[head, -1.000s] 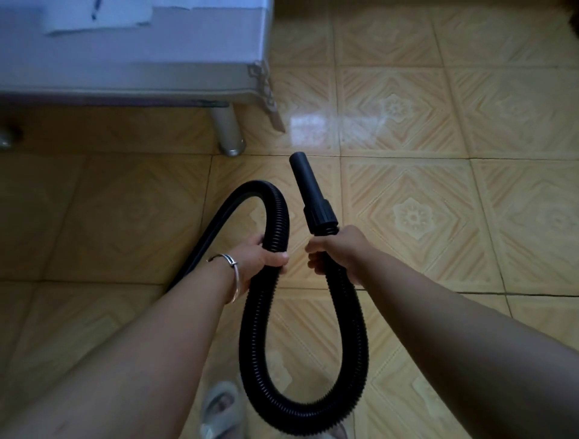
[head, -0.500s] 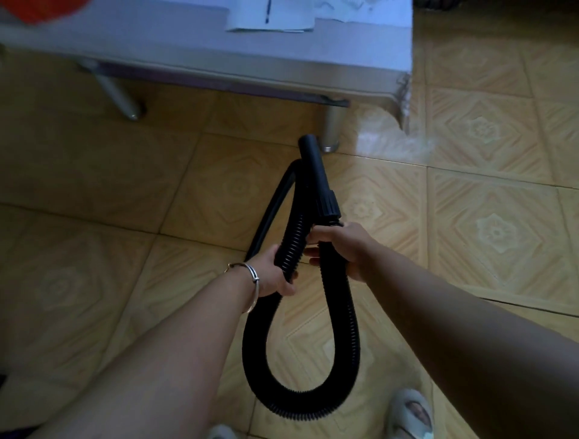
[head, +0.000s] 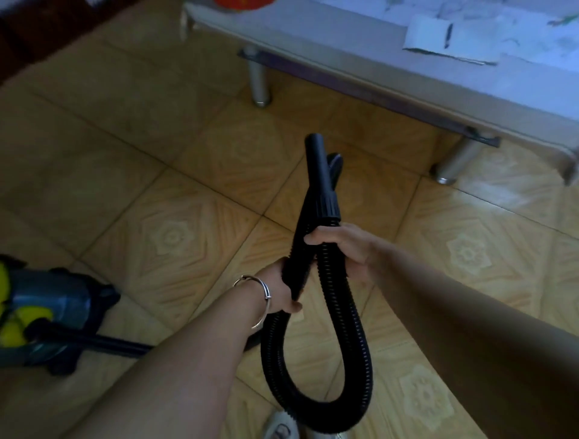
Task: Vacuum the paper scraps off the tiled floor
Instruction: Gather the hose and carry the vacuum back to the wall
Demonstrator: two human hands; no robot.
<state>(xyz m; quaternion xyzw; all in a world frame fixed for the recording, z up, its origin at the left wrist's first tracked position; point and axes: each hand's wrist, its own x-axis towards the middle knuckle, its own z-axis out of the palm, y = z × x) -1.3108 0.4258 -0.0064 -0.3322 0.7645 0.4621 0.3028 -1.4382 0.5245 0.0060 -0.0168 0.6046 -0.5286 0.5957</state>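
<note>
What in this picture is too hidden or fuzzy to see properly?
Head view:
- vacuum cleaner: blurred, cut off by the left edge.
- Where the hose joins it: hidden behind the left forearm.
- red thing on the table: cut by the top edge, unidentifiable.
- Marks on the paper: too blurred to read.
- left hand fingers: hidden behind the hose they grip.

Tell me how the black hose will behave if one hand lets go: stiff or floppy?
Probably floppy: the hose sags in a loop between the left hand and right hand. Its ribs likely prevent slipping. The smooth nozzle looks rigid.
</note>
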